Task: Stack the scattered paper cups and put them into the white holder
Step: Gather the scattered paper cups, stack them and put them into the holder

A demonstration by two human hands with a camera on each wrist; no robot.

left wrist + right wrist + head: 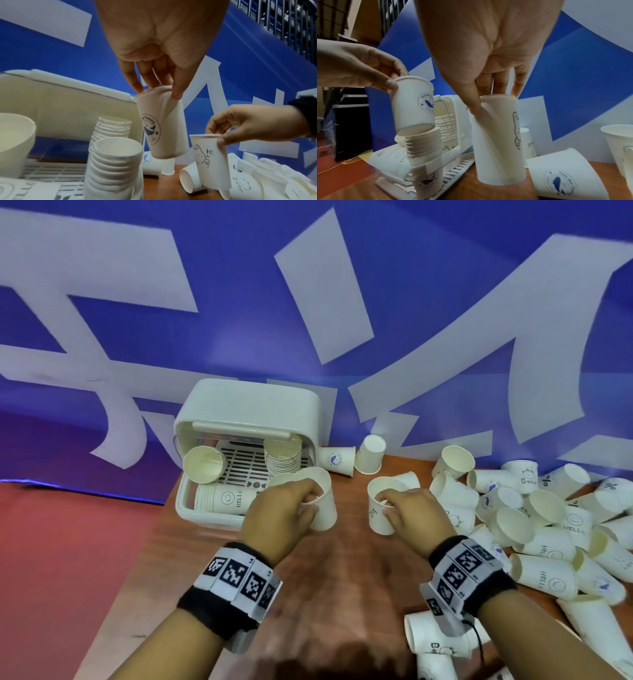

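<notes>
Paper whale cup [159, 125] "Funny": left grip [154, 56] pinching rim | rabbit cup [210, 161] "Hi": right grip [489, 54] pinching rim

Two hands, each pinching one cup: the left hand [279, 513] holds the whale cup [320, 501], the right hand [416, 513] the rabbit cup [380, 510]. One white holder [248, 409]. Loose cups [534, 529] beyond the right fingers: too many to count.

Left hand [279, 513] fingers pinching; right hand [412, 513] likewise; palms down
</notes>
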